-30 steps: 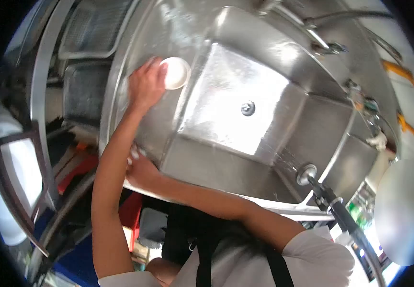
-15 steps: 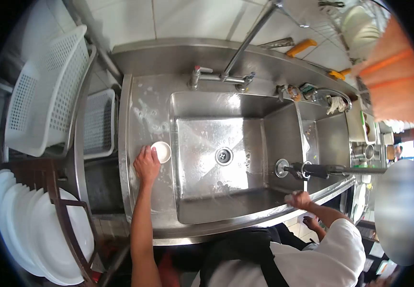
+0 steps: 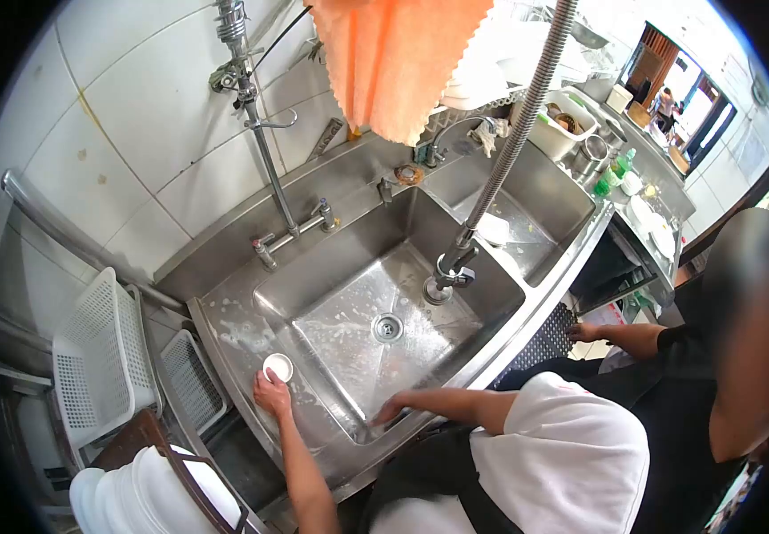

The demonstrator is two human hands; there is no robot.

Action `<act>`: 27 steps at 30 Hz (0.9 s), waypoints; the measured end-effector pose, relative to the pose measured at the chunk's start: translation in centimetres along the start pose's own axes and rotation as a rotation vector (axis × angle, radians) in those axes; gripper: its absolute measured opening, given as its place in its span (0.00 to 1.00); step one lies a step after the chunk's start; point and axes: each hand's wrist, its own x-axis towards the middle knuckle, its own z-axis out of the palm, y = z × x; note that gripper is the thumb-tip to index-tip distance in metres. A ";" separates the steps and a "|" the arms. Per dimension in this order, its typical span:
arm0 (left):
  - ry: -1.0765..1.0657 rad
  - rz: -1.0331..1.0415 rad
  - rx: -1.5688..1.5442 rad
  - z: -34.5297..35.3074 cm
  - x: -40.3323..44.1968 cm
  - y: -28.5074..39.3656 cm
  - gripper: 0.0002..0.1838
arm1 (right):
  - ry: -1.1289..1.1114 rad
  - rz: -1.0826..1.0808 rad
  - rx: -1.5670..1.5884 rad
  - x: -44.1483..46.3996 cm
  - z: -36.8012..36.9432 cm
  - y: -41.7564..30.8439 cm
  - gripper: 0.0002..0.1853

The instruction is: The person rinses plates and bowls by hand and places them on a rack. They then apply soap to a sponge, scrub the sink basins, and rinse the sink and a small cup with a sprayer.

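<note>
Head view: left hand is closed on the near side of a small white cup, fingers at the rim. Cup is over the left ledge of the steel sink, just outside the main basin, opening up; can't tell if its base rests on the metal or is slightly lifted. Foam streaks on the ledge just beyond the cup, more on the basin floor around the drain. Right hand is at the near left corner of the basin, well apart from the cup; blurred, so can't tell if fingers are curled or spread, or if it touches the steel. Spray head hangs from a spring hose over the right part of the basin. Tap fitting on the back ledge. Second basin to the right, white item inside. Orange cloth hangs across the top of the view. Left of the sink: upright white basket, smaller white basket lower down, white plates in a brown rack. Co-worker in dark clothing at right, one hand low beside the counter.
</note>
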 end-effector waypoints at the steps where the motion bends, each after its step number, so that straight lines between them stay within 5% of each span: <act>1: -0.001 0.006 -0.005 -0.1 0.0 0.1 0.17 | 0.029 0.008 0.034 -1.6 -0.1 -3.4 0.48; 5: -0.057 -0.045 0.008 -0.4 -0.3 0.7 0.16 | 0.056 -0.011 0.128 -2.7 0.4 -4.5 0.50; 6: -0.045 -0.031 -0.006 -0.5 -0.5 0.5 0.16 | 0.179 -0.002 0.101 -2.9 1.0 -3.6 0.38; 9: 0.019 -0.016 -0.073 0.0 -0.8 -0.9 0.14 | 0.320 -0.849 -0.518 -0.7 0.2 2.7 0.17; 10: 0.066 -0.020 -0.141 0.6 -0.4 -1.5 0.13 | 0.323 -0.846 -0.516 -1.7 -0.2 2.3 0.17; 12: 0.105 -0.025 -0.213 0.7 -1.0 -1.3 0.11 | 0.270 -0.457 -0.737 -3.6 -0.4 1.9 0.19; 13: 0.098 -0.025 -0.217 1.0 -0.9 -1.0 0.11 | 0.269 -0.452 -0.731 -4.8 -0.6 1.7 0.19; 15: 0.227 -0.054 -0.176 1.4 -0.4 -2.1 0.11 | 0.465 0.201 -0.383 -8.4 -0.4 -1.9 0.19; 18: 0.162 -0.119 -0.182 0.7 -0.5 -1.8 0.11 | 0.554 0.374 -0.089 -11.6 -0.3 -4.9 0.26; 25: 0.214 -0.234 -0.245 0.9 -0.3 -3.1 0.12 | 0.382 0.197 -0.098 -17.5 0.8 -6.7 0.36; 27: 0.234 -0.266 -0.187 1.5 -0.5 -3.6 0.12 | 0.582 0.182 -0.277 -20.5 1.2 -5.8 0.36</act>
